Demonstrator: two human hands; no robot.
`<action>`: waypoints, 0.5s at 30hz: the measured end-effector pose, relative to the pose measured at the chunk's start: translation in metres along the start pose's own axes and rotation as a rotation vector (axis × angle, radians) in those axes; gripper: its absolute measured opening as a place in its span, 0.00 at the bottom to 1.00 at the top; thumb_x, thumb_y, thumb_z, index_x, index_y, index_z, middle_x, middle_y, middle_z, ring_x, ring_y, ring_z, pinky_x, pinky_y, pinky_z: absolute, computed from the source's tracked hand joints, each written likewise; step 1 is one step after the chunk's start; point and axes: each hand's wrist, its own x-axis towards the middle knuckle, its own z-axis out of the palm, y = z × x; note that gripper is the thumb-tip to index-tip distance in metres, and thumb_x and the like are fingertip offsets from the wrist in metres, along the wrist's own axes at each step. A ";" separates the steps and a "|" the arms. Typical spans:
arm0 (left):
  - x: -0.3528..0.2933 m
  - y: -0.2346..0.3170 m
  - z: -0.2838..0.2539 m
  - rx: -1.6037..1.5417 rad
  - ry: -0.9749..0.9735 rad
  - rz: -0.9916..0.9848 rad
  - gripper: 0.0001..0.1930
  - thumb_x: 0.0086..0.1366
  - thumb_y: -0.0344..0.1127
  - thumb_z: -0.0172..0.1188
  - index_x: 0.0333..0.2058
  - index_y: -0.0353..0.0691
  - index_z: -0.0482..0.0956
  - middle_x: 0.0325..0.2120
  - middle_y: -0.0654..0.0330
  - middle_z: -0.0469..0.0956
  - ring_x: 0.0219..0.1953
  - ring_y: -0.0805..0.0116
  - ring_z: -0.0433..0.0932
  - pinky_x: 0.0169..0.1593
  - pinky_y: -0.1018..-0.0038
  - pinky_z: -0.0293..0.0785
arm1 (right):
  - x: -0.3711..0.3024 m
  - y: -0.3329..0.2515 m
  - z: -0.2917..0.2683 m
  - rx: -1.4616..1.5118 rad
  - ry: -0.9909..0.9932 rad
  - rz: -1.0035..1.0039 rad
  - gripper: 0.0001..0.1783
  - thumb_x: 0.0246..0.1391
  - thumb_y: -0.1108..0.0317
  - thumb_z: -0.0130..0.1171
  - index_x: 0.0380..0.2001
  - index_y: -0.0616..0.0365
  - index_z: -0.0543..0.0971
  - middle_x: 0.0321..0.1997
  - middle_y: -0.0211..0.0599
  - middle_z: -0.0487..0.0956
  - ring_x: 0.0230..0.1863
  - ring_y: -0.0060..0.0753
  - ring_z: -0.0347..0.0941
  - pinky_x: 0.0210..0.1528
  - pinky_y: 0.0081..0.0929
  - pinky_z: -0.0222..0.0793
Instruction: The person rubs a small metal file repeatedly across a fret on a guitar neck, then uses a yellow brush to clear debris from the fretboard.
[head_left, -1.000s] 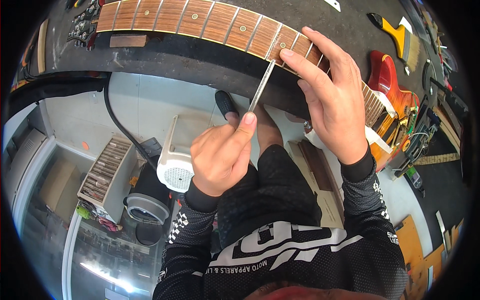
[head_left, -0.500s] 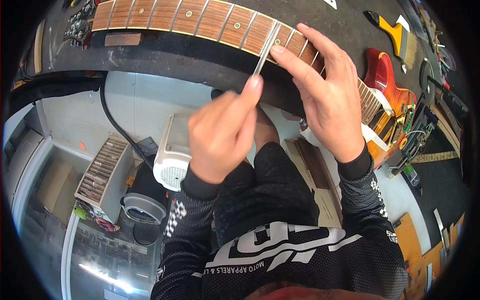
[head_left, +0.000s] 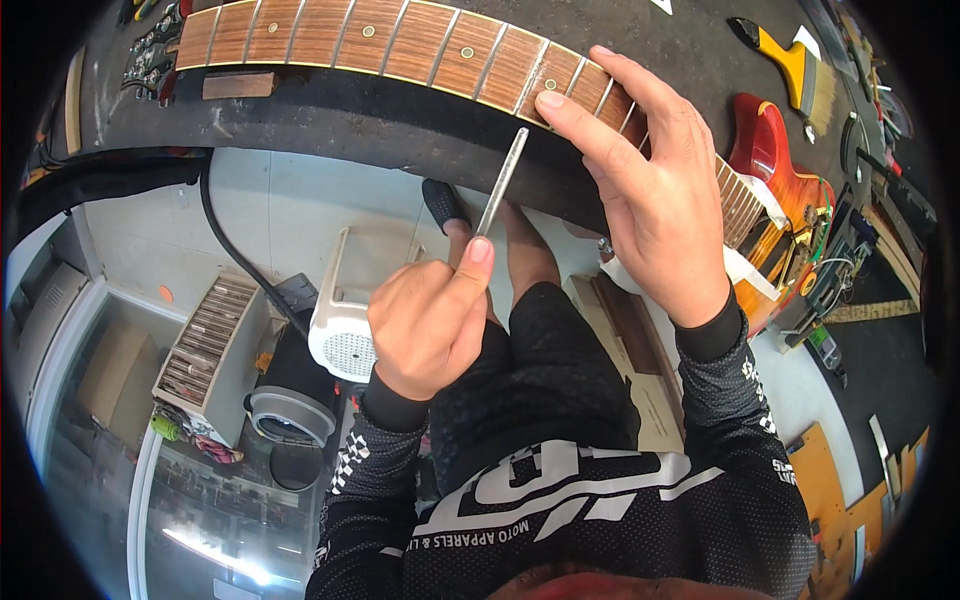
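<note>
An electric guitar lies across the bench, its wooden fretboard running along the top of the view. My left hand is closed around a slim metal file, the thumb pressed along it. The file's tip points up toward the fretboard and is just short of its near edge. Pale dust lies along one fret. With fingers spread, my right hand rests over the neck, index fingertip on the fretboard beside that fret. Farther right is the red and amber guitar body, with wires and pale tape on it.
Under the neck near the headstock sits a wooden block. A yellow-handled brush lies on the dark bench at the upper right. Below the bench stand a white plastic stool and a slotted box.
My left hand has drawn the file back toward me, off the fretboard and away from the fret. The neck has shifted slightly; my right hand stays in about the same place.
</note>
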 end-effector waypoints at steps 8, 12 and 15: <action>0.007 -0.009 0.008 0.010 0.000 -0.014 0.29 0.56 0.11 0.70 0.59 0.34 0.87 0.21 0.58 0.72 0.19 0.61 0.70 0.25 0.67 0.68 | 0.001 0.001 -0.002 -0.007 -0.012 -0.001 0.40 0.56 0.82 0.69 0.68 0.30 0.84 0.75 0.44 0.77 0.67 0.54 0.77 0.67 0.49 0.73; 0.050 -0.014 0.021 -0.009 0.025 0.007 0.31 0.57 0.14 0.71 0.62 0.36 0.86 0.23 0.57 0.73 0.21 0.57 0.74 0.27 0.61 0.72 | 0.003 -0.001 0.000 0.009 -0.001 -0.007 0.39 0.56 0.81 0.69 0.68 0.32 0.85 0.75 0.44 0.77 0.67 0.55 0.77 0.67 0.49 0.73; 0.054 -0.017 0.026 -0.044 0.039 0.006 0.31 0.58 0.14 0.70 0.62 0.37 0.86 0.23 0.56 0.74 0.22 0.56 0.75 0.28 0.61 0.73 | 0.004 -0.001 -0.001 0.013 0.007 -0.006 0.38 0.55 0.81 0.69 0.67 0.33 0.85 0.75 0.44 0.77 0.67 0.55 0.77 0.67 0.49 0.73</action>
